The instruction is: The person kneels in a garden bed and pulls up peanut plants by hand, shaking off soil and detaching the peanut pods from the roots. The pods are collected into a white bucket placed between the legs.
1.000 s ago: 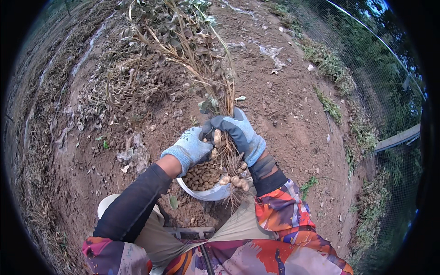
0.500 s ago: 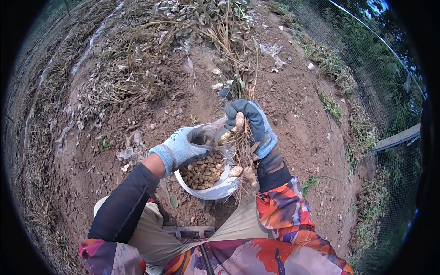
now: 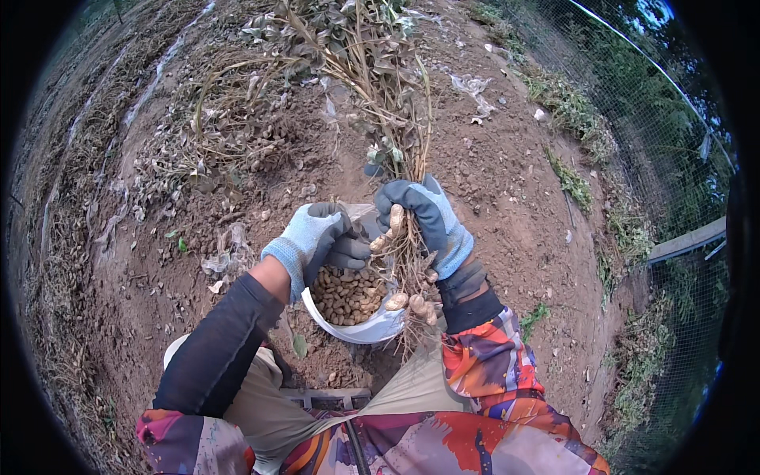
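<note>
My right hand (image 3: 431, 222), in a blue and grey glove, grips a peanut plant (image 3: 388, 119) by its stems, with the leafy top pointing away and the roots hanging down. Pale peanut pods (image 3: 408, 299) dangle from the roots over a white bowl (image 3: 372, 328). The bowl holds many brown peanuts (image 3: 344, 294) and sits on the soil between my knees. My left hand (image 3: 321, 241), gloved the same way, is closed with its fingertips at a pod near the roots, just above the bowl.
Bare reddish soil (image 3: 507, 190) lies all around, with dry uprooted plants (image 3: 229, 134) heaped at the upper left. A wire mesh fence (image 3: 657, 158) and weeds run along the right. My knees and patterned sleeves fill the bottom.
The plant and my right hand have shifted slightly up and right. My left hand has closed in toward the roots, from spread over the bowl to pinching at a pod.
</note>
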`<move>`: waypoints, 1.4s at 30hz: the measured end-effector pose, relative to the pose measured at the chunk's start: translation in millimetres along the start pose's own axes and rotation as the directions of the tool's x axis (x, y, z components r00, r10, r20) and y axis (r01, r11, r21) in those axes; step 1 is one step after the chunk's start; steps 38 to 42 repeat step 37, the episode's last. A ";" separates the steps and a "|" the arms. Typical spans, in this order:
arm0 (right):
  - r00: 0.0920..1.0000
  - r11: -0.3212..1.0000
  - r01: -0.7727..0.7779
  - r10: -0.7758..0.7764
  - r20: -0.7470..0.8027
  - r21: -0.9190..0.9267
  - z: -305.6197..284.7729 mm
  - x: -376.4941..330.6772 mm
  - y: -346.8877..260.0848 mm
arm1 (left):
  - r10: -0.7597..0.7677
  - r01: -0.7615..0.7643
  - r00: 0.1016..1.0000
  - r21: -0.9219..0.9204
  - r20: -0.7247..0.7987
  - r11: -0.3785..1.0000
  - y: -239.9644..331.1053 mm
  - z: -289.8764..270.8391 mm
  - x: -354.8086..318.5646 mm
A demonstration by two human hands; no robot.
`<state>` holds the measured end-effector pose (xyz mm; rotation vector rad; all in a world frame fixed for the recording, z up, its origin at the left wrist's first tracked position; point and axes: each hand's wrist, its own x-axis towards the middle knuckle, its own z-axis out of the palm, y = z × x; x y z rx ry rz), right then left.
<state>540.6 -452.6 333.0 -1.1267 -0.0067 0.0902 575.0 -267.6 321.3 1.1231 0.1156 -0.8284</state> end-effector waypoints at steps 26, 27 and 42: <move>0.998 0.916 -0.062 0.067 0.002 0.396 0.3 0.4 1.3 | 0.011 -0.036 0.988 0.160 0.152 0.986 8.3 4.5 -9.9; 0.992 0.863 -0.095 0.038 0.124 0.496 -3.6 2.9 1.3 | 0.015 -0.034 0.994 0.184 0.104 0.982 6.5 7.8 -7.4; 0.946 0.766 -0.132 -0.092 0.310 0.629 -21.1 12.1 10.4 | 0.225 -0.293 0.952 0.393 0.209 0.872 -3.4 10.1 1.4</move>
